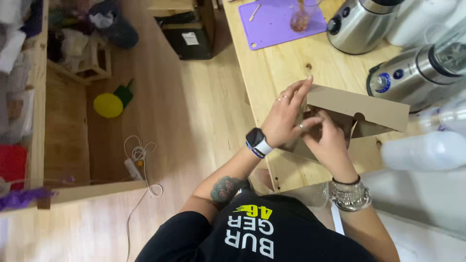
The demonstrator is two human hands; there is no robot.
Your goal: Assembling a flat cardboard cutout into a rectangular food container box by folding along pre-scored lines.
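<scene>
On the far left, a wooden crate [36, 97] holds a jumble of cloth and small things, with a red container [12, 165] at its near corner. Beside it on the wooden floor [204, 111] lie a yellow ball [108, 105] and a white cable [140, 160] looped around a power strip. Further right, a black box [190, 41] stands under the edge of the worktop [281, 63].

Over the worktop's near edge, the left hand [286, 119], with a watch on its wrist, grips the left end of a brown cardboard box [357, 109], fingers stretched up along its side. Just beside it the right hand [330, 143], bracelets on the wrist, closes on the box from below; its fingertips seem tucked inside, though the view hides them. The box is lifted slightly off the worktop, its flap open.

Behind lie a purple mat [274, 22] carrying a glass [302, 14], then two steel appliances [359, 24] and a white bottle [424, 153] at far right.
</scene>
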